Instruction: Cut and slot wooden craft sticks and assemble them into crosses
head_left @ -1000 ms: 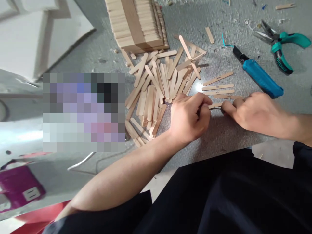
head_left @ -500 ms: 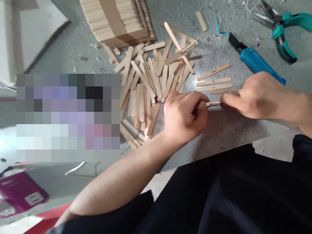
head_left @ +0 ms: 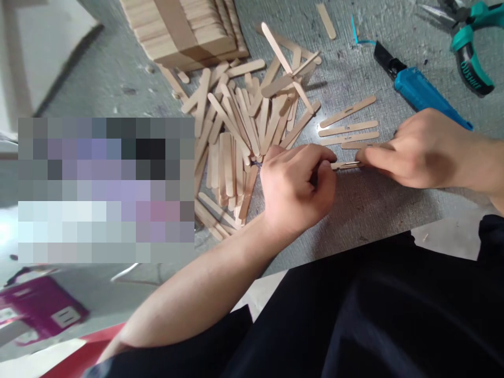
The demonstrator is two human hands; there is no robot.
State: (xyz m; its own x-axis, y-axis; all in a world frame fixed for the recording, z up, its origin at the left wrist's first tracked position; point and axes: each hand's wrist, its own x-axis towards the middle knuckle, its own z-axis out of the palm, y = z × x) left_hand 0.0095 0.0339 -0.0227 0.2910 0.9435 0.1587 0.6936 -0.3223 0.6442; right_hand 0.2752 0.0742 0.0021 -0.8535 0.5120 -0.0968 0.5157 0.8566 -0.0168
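My left hand (head_left: 301, 184) is closed round one end of a wooden craft stick (head_left: 337, 166), held low over the table. Closed too, my right hand (head_left: 419, 149) pinches a small thin metal blade (head_left: 352, 164) that lies along the stick; the blade's other end is hidden by my fingers. Just beyond the fingers, several craft sticks with small cuts in their middles (head_left: 348, 128) lie side by side. Left of them spreads a loose pile of plain craft sticks (head_left: 255, 123). Some crossed sticks (head_left: 291, 79) stand up on the pile's far side.
A banded stack of craft sticks (head_left: 185, 31) sits at the back. A blue utility knife (head_left: 429, 94) and green-handled pliers (head_left: 466, 52) lie at the right. At the left are white board (head_left: 51, 47), a blurred-out patch, a purple socket box (head_left: 43, 307) and a cable.
The view has shifted a little, so the table's things sit further left or higher. The blade has come to lie more visibly along the stick. Both hands keep their grip.
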